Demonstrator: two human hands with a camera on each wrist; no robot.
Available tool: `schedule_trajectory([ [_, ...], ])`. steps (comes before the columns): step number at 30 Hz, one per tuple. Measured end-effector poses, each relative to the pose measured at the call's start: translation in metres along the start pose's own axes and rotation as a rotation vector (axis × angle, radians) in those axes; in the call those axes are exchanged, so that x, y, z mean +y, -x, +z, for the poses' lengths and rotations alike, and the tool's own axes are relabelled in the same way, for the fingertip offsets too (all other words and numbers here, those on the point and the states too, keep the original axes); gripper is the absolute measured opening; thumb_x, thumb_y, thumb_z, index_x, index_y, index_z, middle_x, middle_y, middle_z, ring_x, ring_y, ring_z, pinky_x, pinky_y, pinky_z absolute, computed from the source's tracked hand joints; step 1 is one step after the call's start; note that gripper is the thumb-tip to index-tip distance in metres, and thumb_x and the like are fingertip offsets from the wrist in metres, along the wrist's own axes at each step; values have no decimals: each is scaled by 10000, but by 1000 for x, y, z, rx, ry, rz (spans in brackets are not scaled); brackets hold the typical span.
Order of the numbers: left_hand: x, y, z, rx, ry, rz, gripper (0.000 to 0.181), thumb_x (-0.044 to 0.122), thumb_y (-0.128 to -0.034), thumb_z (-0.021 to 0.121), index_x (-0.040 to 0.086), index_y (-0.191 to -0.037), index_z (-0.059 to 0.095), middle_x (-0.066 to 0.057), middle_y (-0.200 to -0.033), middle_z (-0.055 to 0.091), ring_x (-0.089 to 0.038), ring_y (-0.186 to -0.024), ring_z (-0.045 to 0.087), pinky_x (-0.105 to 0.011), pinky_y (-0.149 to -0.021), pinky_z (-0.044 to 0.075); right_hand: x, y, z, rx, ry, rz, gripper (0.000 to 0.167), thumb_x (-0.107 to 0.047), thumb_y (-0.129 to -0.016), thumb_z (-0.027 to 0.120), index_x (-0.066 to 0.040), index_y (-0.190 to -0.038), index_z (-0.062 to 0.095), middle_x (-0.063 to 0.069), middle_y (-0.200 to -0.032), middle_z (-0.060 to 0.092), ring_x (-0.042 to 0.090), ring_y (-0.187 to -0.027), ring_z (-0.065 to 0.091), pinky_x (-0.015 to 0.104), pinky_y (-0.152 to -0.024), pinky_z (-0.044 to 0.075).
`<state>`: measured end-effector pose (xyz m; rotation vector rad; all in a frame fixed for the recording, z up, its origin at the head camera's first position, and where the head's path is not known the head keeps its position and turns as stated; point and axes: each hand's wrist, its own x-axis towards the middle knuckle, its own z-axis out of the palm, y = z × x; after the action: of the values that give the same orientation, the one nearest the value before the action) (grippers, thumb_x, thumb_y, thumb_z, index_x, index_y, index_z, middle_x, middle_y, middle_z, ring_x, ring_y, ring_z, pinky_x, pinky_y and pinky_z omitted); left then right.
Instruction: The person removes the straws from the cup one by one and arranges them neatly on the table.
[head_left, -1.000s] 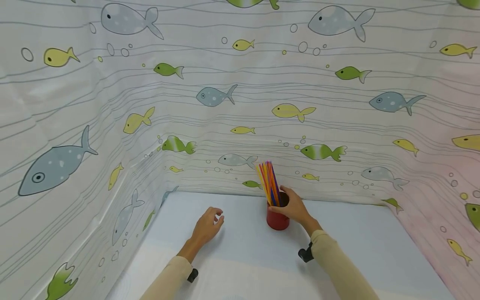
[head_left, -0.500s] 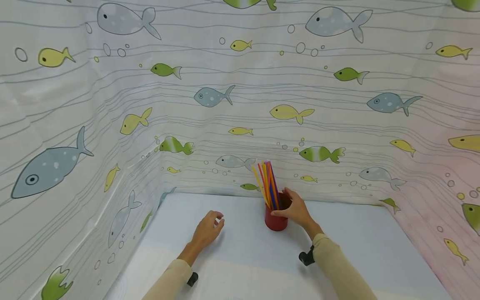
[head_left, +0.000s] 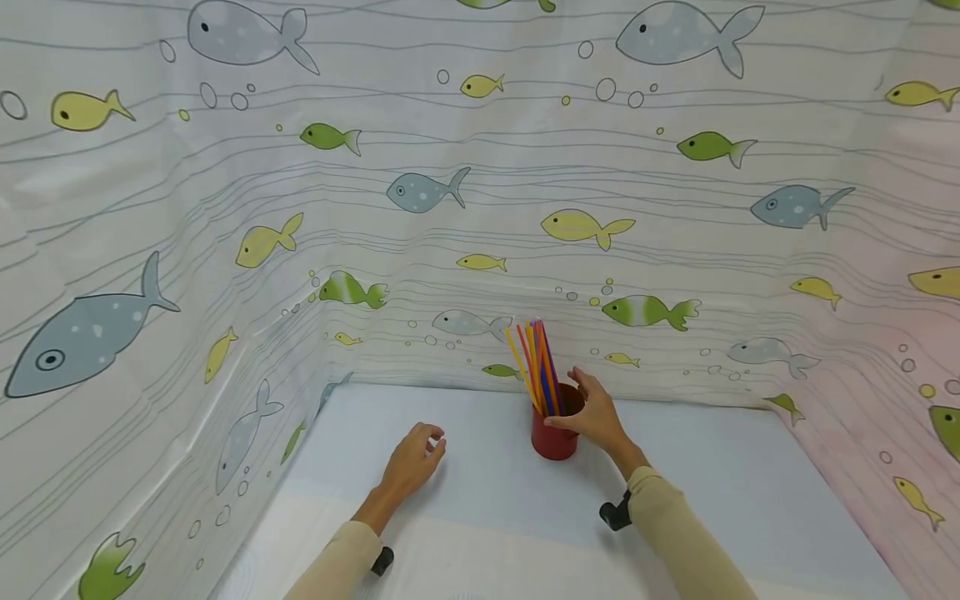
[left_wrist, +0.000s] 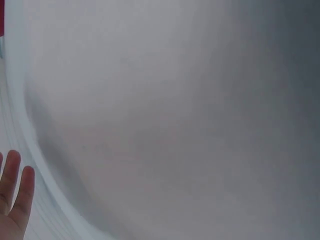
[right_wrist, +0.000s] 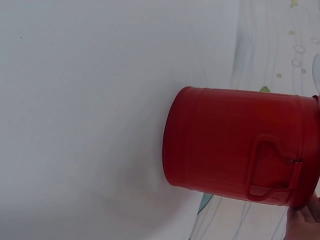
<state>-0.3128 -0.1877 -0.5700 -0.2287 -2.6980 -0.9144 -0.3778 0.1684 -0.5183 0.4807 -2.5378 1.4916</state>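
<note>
A red metal pot with a small side handle stands upright near the back of the white table, or just above it; I cannot tell which. Long thin sticks, perhaps straws, in yellow, orange, red, blue and purple lean out of it to the left. My right hand grips its rim, thumb at the front and fingers at the far right side. In the right wrist view the red pot fills the right half, with part of the hand at its rim. My left hand hovers to the left, fingers loosely bent, holding nothing.
The table is white. A fish-patterned curtain encloses it at the back and both sides, with the pot close to the back one. Both wrists carry a small black camera.
The sticks have spread apart a little and settled lower in the pot. My right hand stays at the rim while the pot shifts only slightly. My left hand hardly moves.
</note>
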Motion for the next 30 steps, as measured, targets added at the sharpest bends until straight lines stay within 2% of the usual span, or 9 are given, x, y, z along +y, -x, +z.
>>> schedule_trajectory([
  [5,-4,4,0,-1,-7,19,184,249,-956,603,125,-1081,658,22,-1030,614,-104,-820,588,-301,-688,514,-1,6,2,5,-2,-4,1118,-356,-661,913,-18,-1518,280,156,-1453,434,348,-1346,404,521,-1039,400],
  [15,-2,8,-5,-21,16,42,190,247,-961,601,121,-1094,653,24,-1034,615,-111,-829,594,-296,-696,513,-9,15,5,12,-49,54,1120,-321,-688,902,-87,-1548,223,146,-1519,377,338,-1375,377,530,-1042,388],
  [25,2,6,-7,-19,13,69,197,234,-959,603,110,-1103,654,12,-1032,620,-142,-843,609,-307,-706,517,-5,15,4,8,-15,77,1095,-365,-691,892,-67,-1536,262,111,-1470,452,321,-1327,437,529,-1036,404],
  [30,11,0,-7,-13,14,89,215,231,-965,599,94,-1124,647,-3,-1034,620,-128,-851,602,-312,-731,525,-3,15,4,7,-16,71,1092,-374,-693,889,-49,-1531,269,115,-1464,455,327,-1307,456,529,-1017,424],
])
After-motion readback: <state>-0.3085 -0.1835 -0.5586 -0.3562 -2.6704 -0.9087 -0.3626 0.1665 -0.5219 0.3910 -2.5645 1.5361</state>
